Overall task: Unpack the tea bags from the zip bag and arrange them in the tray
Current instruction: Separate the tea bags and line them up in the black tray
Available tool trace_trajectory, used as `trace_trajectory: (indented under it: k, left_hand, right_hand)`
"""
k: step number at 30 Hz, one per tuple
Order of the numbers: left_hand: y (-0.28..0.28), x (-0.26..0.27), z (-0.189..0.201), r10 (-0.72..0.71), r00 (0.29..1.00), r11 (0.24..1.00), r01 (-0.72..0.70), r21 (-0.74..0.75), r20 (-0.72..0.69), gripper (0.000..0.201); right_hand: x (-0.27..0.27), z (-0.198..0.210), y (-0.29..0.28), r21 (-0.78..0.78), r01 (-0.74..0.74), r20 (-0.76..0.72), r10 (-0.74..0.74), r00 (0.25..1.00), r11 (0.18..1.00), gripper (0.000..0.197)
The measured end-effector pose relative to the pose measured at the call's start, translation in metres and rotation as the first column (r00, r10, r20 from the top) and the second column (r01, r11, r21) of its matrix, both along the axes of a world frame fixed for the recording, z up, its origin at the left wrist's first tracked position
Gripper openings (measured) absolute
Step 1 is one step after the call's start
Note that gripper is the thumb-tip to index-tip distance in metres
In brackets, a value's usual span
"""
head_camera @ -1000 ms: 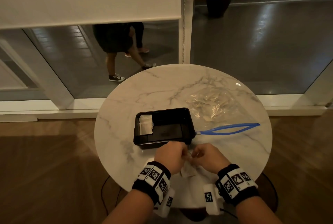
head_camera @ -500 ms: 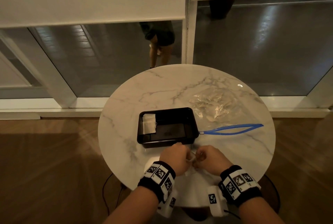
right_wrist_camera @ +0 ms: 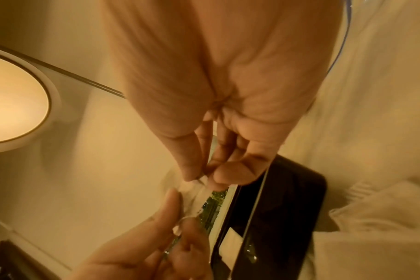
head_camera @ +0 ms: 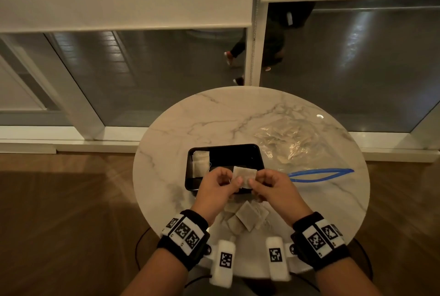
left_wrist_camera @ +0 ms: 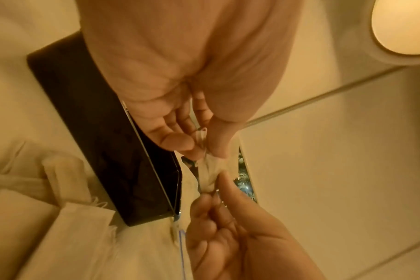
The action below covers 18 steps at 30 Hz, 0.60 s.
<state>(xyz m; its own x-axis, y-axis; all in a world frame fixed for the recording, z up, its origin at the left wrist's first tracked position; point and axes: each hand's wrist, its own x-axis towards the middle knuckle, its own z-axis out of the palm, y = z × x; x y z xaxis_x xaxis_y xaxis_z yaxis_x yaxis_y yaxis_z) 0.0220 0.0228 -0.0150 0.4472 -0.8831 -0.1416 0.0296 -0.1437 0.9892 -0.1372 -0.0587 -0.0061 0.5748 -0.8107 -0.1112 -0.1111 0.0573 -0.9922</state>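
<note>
Both hands hold one pale tea bag [head_camera: 244, 176] up over the near edge of the black tray [head_camera: 258, 156]. My left hand [head_camera: 220, 185] pinches its left edge and my right hand [head_camera: 266, 185] pinches its right edge. The wrist views show the same tea bag [left_wrist_camera: 210, 175] stretched between thumb and fingers of each hand [right_wrist_camera: 199, 180]. Two tea bags [head_camera: 200, 163] lie at the tray's left end. A loose pile of tea bags [head_camera: 247, 219] sits on the table under my wrists. The clear zip bag [head_camera: 292, 143] with a blue zip strip [head_camera: 321, 174] lies open to the right of the tray.
The round marble table [head_camera: 214, 119] stands against floor-level windows with white blinds. A person's legs [head_camera: 238, 50] pass outside the glass. Wooden floor surrounds the table on both sides.
Both hands rose from the table's near edge, lifting one tea bag up over the tray's front rim. The pile they were working in is now uncovered. The passer-by outside moved right.
</note>
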Motion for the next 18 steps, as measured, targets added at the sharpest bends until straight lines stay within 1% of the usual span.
trace_trajectory:
  k: [2, 3, 6, 7, 9, 11, 13, 15, 17, 18]
  left_hand:
    - [0.001, 0.004, 0.001, 0.053, 0.997, 0.998, -0.054, -0.022, -0.059, 0.014]
    - [0.001, 0.007, 0.0, 0.076, 0.995, 0.997, -0.078, -0.023, -0.065, 0.014]
    - [0.004, 0.018, -0.002, 0.126, 0.991, 0.992, -0.127, -0.024, -0.052, 0.014]
    - [0.005, 0.023, -0.003, 0.141, 0.989, 0.989, -0.142, -0.027, -0.033, 0.014]
    - [0.01, 0.035, -0.002, 0.207, 0.976, 0.978, -0.205, -0.042, 0.064, 0.014]
    - [0.014, 0.049, -0.002, 0.325, 0.934, 0.945, -0.315, -0.086, 0.149, 0.011]
    - [0.017, 0.064, -0.005, 0.439, 0.886, 0.898, -0.428, -0.098, 0.15, 0.009]
    - [0.018, 0.078, -0.014, 0.474, 0.877, 0.88, -0.475, -0.006, 0.078, 0.014]
    - [0.02, 0.087, -0.026, 0.464, 0.883, 0.883, -0.455, 0.115, -0.07, 0.023]
    - [0.021, 0.09, -0.029, 0.46, 0.877, 0.885, -0.44, 0.152, -0.139, 0.025]
  right_hand:
    - [0.012, 0.003, -0.001, 0.01, 0.016, 0.026, -0.016, 1.0, 1.0, 0.009]
    - [0.018, 0.004, -0.002, 0.015, -0.002, 0.033, 0.001, 0.999, 1.0, 0.012]
    - [0.035, 0.006, -0.001, 0.002, -0.121, 0.005, 0.121, 0.993, 0.993, 0.011]
    - [0.041, 0.007, -0.001, -0.004, -0.147, -0.016, 0.146, 0.989, 0.989, 0.013]
    - [0.054, 0.009, -0.003, -0.023, -0.147, -0.068, 0.145, 0.987, 0.989, 0.014]
    - [0.067, 0.01, -0.008, -0.062, -0.133, -0.146, 0.123, 0.982, 0.989, 0.013]
    - [0.08, 0.01, -0.015, -0.111, -0.134, -0.232, 0.105, 0.967, 0.985, 0.011]
    - [0.094, 0.005, -0.023, -0.132, -0.121, -0.296, 0.078, 0.952, 0.984, 0.011]
    - [0.109, -0.002, -0.031, -0.148, -0.123, -0.377, 0.059, 0.924, 0.981, 0.013]
    - [0.116, -0.006, -0.034, -0.158, -0.136, -0.425, 0.057, 0.903, 0.978, 0.015]
